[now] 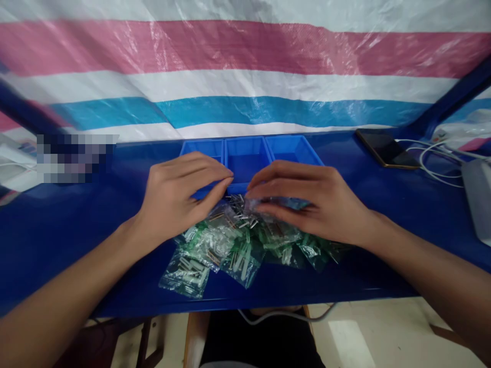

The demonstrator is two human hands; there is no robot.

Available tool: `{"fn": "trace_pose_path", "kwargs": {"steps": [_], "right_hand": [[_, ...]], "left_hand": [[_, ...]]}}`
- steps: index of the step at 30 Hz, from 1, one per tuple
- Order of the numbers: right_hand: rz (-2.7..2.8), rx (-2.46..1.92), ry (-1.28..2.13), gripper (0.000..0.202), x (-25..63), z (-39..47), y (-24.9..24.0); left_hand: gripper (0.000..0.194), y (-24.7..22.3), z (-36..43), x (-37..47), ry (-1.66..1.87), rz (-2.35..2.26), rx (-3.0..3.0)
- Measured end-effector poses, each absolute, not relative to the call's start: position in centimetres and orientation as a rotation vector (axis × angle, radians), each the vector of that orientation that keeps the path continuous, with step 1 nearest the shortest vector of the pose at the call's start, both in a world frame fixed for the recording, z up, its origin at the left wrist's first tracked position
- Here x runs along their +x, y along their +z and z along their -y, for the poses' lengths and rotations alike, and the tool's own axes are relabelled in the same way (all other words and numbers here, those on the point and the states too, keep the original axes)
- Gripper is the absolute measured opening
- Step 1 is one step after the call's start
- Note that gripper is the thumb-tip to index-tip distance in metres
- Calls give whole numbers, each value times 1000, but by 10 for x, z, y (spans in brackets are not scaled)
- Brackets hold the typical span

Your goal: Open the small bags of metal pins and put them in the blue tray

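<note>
My left hand [186, 194] is closed in a pinch, thumb against fingertips, just in front of the blue bins. Whatever those fingertips hold, if anything, is too small to make out. Opposite it, my right hand [307, 197] pinches a small clear plastic bag [253, 205] between thumb and fingers; most of the bag is hidden. Loose metal screws or nails [240, 207] show between the two hands. Beneath them lies a heap of clear bags [241, 263] with pale and green plugs and screws inside.
Three blue bins [247, 145] stand side by side at the back of the blue table [130, 276]. A phone [385, 148] and white cables [433, 163] lie at the right. A striped plastic sheet [245, 51] hangs behind.
</note>
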State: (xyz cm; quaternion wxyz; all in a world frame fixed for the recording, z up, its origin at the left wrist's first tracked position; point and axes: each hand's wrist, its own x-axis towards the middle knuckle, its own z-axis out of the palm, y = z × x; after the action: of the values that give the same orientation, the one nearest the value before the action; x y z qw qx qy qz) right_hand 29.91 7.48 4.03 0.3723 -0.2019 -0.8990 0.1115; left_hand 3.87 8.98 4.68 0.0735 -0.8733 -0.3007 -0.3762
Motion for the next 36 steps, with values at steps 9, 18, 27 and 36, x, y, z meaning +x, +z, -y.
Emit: {"fn": "trace_pose_path", "kwargs": {"steps": [9, 18, 27, 36], "right_hand": [[1834, -598, 858, 46, 297, -70, 40], [1937, -763, 382, 19, 292, -59, 50], [1780, -877, 428, 17, 290, -55, 46], [1796, -760, 674, 11, 284, -45, 49]], "left_hand": [[24, 51, -72, 44, -1104, 756, -2519], [19, 50, -73, 40, -1179, 786, -2442], [57, 45, -76, 42, -1077, 690, -2482], [37, 48, -73, 33, -1025, 648, -2501]]}}
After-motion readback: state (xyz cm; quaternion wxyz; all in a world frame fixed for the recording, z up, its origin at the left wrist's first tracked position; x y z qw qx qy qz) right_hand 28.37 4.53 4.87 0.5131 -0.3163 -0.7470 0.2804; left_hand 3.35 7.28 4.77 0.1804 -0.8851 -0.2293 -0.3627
